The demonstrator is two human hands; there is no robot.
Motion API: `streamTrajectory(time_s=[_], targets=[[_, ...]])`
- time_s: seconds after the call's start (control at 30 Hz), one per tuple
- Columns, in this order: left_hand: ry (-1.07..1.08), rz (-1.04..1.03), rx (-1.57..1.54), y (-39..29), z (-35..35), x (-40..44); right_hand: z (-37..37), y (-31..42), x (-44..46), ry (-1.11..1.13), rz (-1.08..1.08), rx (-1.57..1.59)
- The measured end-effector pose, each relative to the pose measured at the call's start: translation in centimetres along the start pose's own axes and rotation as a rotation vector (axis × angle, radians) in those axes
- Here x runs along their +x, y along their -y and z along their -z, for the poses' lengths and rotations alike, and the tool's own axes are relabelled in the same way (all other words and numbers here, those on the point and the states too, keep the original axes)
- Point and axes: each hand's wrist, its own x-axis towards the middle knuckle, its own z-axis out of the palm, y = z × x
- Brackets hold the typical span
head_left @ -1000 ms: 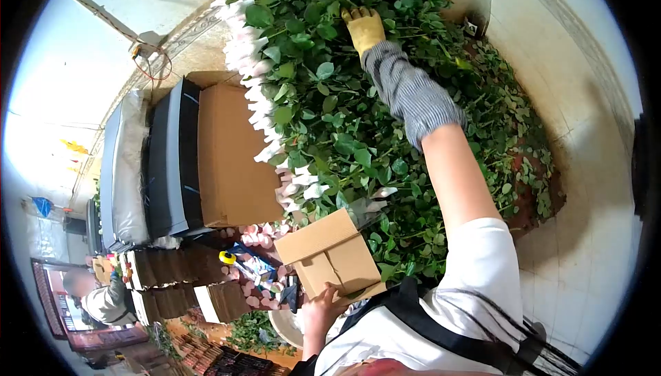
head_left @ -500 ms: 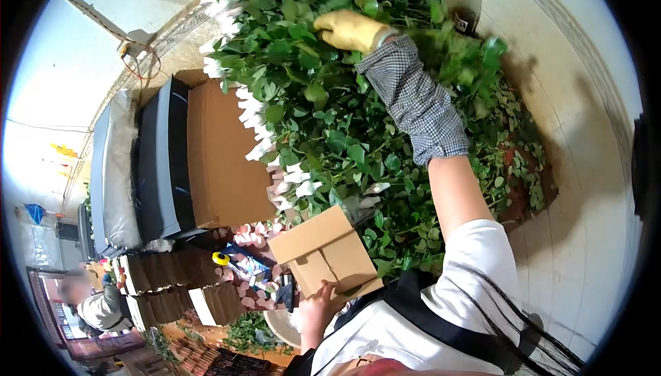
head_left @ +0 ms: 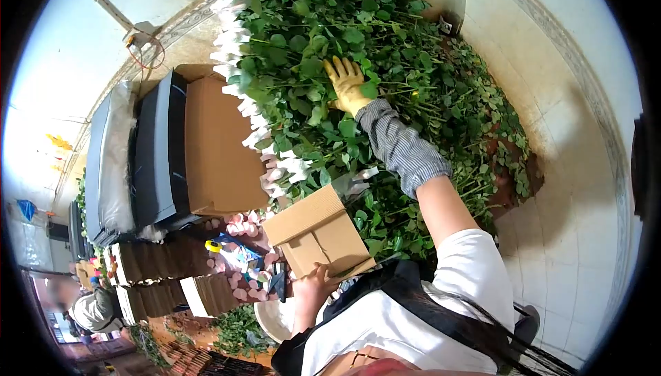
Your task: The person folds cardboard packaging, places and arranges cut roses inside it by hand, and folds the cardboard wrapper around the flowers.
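Note:
A large heap of leafy flower stems [head_left: 413, 52], probably roses, lies in front of me, with white wraps [head_left: 232, 38] around the ends on the left side. My right hand [head_left: 349, 87], in a yellow glove and a checked sleeve, rests on the leaves with its fingers spread. Nothing shows in its grasp. Low in the view my left hand [head_left: 315, 285] is bare. It grips the near edge of a folded brown cardboard piece [head_left: 330, 228], whose far corner overlaps the stems. A few white-wrapped ends [head_left: 363, 180] lie just beyond the cardboard.
Dark boxes [head_left: 155, 149] and an open brown carton [head_left: 217, 142] stand at the left. Below them are cardboard stacks [head_left: 206, 295], a yellow tape measure [head_left: 213, 246] and pink petals [head_left: 244, 224]. A glass bottle [head_left: 454, 7] stands by the wall. Another person [head_left: 96, 309] is far left.
My right hand has come down and nearer over the heap, its fingers now spread. The blurred, moving leaves beside its forearm are now still. My left hand keeps hold of the cardboard.

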Motion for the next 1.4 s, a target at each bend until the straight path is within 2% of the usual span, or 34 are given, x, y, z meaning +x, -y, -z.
streamTrajectory(time_s=[0.07,0.1,0.2,0.27,0.33,0.4,0.47,0.53,0.6,0.67,0.7,0.77,0.8,0.87,0.93,1.0,1.03,1.07,1.13,1.17,1.2,1.27,1.3,1.4], targets=[[-0.022,0.01,0.009,0.0,-0.4,-0.1,-0.3,0.0,2.9,0.114,-0.061,-0.173],[-0.022,0.004,0.021,0.1,-0.6,-0.1,0.5,-0.2,3.9,0.071,-0.13,-0.196],[-0.033,0.004,0.012,0.0,-0.5,-0.1,7.0,-1.8,2.8,0.165,-0.135,0.076],[-0.061,0.012,0.01,0.0,-0.4,-0.2,10.2,-2.5,0.5,-0.106,-0.086,-0.033],[-0.096,-0.001,0.001,0.9,-2.2,-0.5,15.2,-3.6,-2.3,-0.185,-0.074,-0.044],[-0.099,0.004,-0.013,0.8,-2.1,-0.5,17.7,-5.3,-3.5,-0.162,-0.122,-0.061],[-0.071,0.018,-0.027,0.3,-0.9,-0.3,18.3,-6.8,-5.2,-0.454,0.004,-0.111],[-0.08,0.012,-0.028,0.7,-1.6,-0.4,15.9,-8.7,-4.2,-0.384,0.056,-0.107],[-0.055,0.026,-0.033,0.5,-1.5,-0.2,10.5,-10.8,-2.3,0.081,0.113,0.072],[-0.006,0.025,-0.028,0.4,-1.2,-0.5,11.0,-6.5,-6.2,0.285,0.014,0.282],[-0.009,0.024,-0.028,0.4,-0.9,-0.4,6.5,-5.4,-7.2,0.171,-0.094,0.568],[0.022,0.059,0.001,-0.1,-0.8,0.1,1.5,-2.3,-9.5,0.012,0.028,0.387],[0.032,0.057,0.005,-0.1,-0.9,0.2,0.9,-0.2,-11.1,-0.015,0.245,-0.063],[-0.012,0.01,-0.006,0.1,-0.7,0.1,-4.7,2.0,-12.7,-0.119,0.117,-0.048],[0.033,0.001,0.013,-0.3,0.2,0.7,-6.1,1.6,-11.7,-0.053,0.061,0.043],[0.033,-0.011,0.028,-0.4,0.3,0.6,-4.1,1.2,-11.0,0.112,0.127,0.037],[0.003,-0.011,0.036,0.1,-0.7,0.3,-2.4,0.7,-11.5,0.139,0.146,0.11],[0.014,-0.018,0.036,0.1,-0.7,0.2,2.6,0.5,-11.2,0.417,0.174,0.142],[0.036,0.014,0.068,0.0,-0.7,0.3,8.7,-0.3,-12.9,0.43,0.233,0.499],[0.025,0.003,0.068,0.3,-1.0,0.2,7.1,-0.7,-13.5,0.218,0.347,0.79],[0.028,0.001,0.064,0.0,-0.7,0.3,6.6,-0.3,-14.0,0.135,0.351,0.965],[0.063,0.023,0.052,-0.4,0.0,0.4,6.5,0.6,-15.5,0.327,0.254,0.219],[0.02,-0.005,0.044,0.1,-0.6,0.2,-1.0,0.5,-15.5,0.23,0.159,0.108],[0.032,-0.01,0.055,0.1,-0.5,0.1,0.1,0.3,-14.7,-0.035,0.137,0.013]])
